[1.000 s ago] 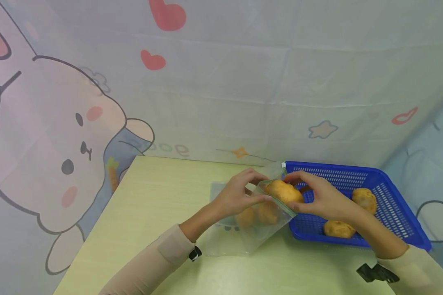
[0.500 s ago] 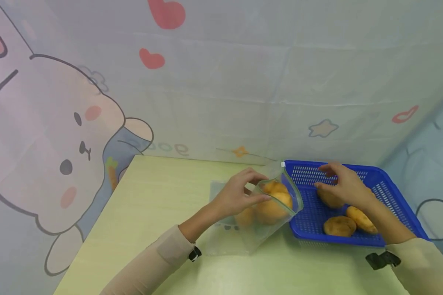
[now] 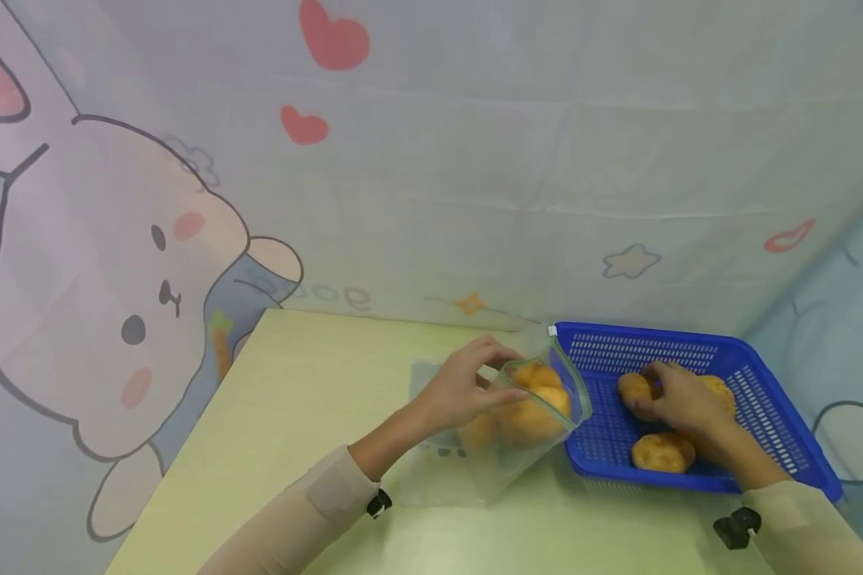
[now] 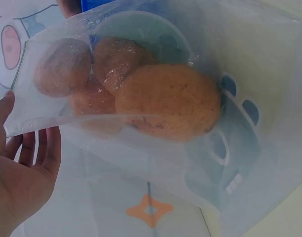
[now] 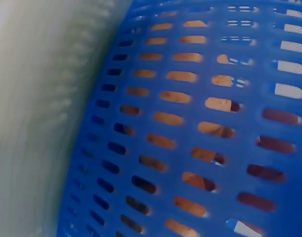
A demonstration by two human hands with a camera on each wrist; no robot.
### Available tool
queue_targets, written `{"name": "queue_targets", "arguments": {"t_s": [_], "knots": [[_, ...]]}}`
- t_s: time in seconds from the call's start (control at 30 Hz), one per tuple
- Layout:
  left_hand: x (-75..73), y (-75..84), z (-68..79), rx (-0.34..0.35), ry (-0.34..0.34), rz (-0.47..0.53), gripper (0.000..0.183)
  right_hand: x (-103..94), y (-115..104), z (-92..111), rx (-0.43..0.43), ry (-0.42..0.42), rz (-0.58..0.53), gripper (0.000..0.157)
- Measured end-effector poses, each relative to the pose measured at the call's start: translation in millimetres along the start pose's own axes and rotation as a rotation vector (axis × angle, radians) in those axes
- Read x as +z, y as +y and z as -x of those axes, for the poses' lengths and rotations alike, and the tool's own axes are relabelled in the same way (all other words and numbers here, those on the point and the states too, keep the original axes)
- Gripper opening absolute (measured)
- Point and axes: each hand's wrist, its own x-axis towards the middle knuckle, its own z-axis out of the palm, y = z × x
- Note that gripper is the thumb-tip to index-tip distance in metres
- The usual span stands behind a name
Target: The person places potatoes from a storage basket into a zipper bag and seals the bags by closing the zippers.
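My left hand pinches the mouth of a clear zip bag, its thumb and fingers at the zip rim. Several potatoes lie inside the bag, seen through the film in the left wrist view. Over the blue basket, my right hand grips a potato at its right side, fingertips and thumb around it. Another potato rests just in front of that hand, and one more potato sits partly hidden behind it. Only the basket's slotted wall shows in the right wrist view, with potatoes through the slots.
The blue basket stands at the right of the pale table, its left end beside the bag's mouth. A white slider sits at the far end of the zip. Behind the table hangs a printed cloth.
A potato held at the bag's mouth by my right hand now lies in the bag. That hand has moved right into the basket and taken hold of another potato. My left hand stays put.
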Motion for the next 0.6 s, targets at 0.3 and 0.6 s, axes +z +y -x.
{"name": "queue_targets", "arguments": {"t_s": [0.3,0.6], "knots": [[-0.5,-0.8,0.2,0.004,0.017,-0.016,0.044,-23.9,-51.5,-1.6,-0.241,0.204,-0.138,0.053],[-1.6,-1.0,0.3,-0.003,0.026,-0.026,0.044,-44.0,-116.3,12.3,-0.440,0.182,-0.288,0.047]]}}
